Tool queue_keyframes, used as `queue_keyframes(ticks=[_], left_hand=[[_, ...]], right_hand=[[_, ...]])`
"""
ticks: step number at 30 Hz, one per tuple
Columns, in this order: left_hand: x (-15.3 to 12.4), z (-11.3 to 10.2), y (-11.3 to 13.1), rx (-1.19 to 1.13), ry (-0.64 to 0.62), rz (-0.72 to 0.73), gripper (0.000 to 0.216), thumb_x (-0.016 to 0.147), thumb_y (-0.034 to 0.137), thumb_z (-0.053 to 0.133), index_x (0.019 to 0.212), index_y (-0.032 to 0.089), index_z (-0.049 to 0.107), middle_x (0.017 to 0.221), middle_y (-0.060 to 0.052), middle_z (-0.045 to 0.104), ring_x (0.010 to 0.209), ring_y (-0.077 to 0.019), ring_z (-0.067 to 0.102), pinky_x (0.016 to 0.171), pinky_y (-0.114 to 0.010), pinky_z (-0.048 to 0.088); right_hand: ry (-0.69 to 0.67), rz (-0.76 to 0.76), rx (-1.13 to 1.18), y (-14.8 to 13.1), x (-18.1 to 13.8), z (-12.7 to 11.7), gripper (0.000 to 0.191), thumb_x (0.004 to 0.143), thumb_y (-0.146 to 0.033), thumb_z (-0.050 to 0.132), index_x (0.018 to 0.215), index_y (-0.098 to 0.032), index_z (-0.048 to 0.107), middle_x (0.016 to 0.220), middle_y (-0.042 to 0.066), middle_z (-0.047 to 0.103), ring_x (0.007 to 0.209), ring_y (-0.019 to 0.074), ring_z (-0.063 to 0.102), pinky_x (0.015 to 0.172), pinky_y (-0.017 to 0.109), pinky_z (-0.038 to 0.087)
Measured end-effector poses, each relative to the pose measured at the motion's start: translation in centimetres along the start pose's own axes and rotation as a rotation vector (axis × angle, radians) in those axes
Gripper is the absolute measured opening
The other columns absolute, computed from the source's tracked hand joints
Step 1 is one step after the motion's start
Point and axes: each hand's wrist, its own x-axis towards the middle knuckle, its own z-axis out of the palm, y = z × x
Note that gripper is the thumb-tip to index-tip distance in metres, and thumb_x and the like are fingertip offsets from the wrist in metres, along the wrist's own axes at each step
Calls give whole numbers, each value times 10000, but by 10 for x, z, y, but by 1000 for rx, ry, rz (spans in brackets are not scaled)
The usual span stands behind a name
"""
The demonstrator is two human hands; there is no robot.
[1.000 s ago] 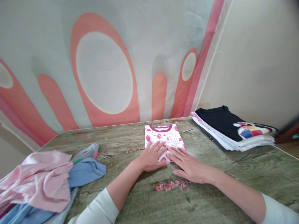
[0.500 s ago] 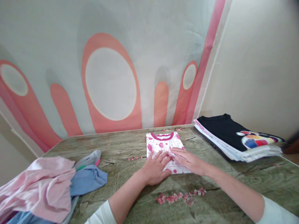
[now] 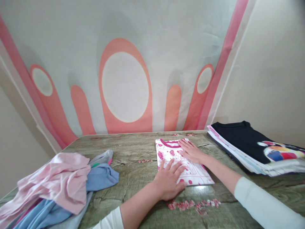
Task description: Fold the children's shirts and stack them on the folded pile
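Two hands reach in palm down, with one small folded shirt (image 3: 192, 170) under their fingers, lying near the middle of the table (image 3: 133, 187)! Nearest is the left hand (image 3: 168, 180): fingers fanned wide over the shirt's near left part, thumb by its near edge, a grip with nothing pinched in it. Farther up, the right hand (image 3: 193, 153) lies over the right side, fingertips by the dark-pink collar (image 3: 173, 146), that grip laid out straight, fingers close together, pinching nothing either.

Across the wood-patterned top now: printed blossoms (image 3: 182, 205) just this side of the shirt; out left, a loose heap, pink cloth (image 3: 62, 181) draped over blue cloth (image 3: 102, 178); out right, a neat stack (image 3: 247, 163) topped by a black garment (image 3: 240, 140) with a bright print. Behind the far edge, a pale backdrop (image 3: 164, 38) with coral arches, plain wall (image 3: 269, 79) to its right.
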Motion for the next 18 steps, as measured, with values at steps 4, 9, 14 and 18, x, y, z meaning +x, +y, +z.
queue_keyframes(ticks=[4,9,14,18], left_hand=[[-8,7,21,-131,97,-74,580,901,555,193,1376,240,305,1444,-64,280,1344,-301,130,1053,-573,41],[6,14,10,-551,271,-108,433,888,402,407,1255,177,453,1296,-109,472,1212,-233,409,1019,-422,308],[27,-1,-73,-824,624,-612,94,794,156,548,882,136,571,866,-59,637,824,-146,612,750,-261,487],[33,-11,-130,-954,583,-784,129,864,96,414,937,118,518,759,-51,646,658,-110,631,569,-196,491]], right_hand=[[1,84,-9,12,8,9,720,860,-628,188,1427,-184,184,1494,41,72,1359,238,28,1101,421,110],[24,141,5,24,14,17,692,876,-587,191,1427,-169,185,1494,81,83,1354,240,114,1092,419,153],[97,198,-32,15,18,16,702,862,-531,304,1390,-71,266,1452,176,221,1339,285,174,1068,439,212],[126,85,-8,-21,16,17,639,870,-488,317,1361,-80,327,1427,163,294,1325,272,221,1071,424,214]])
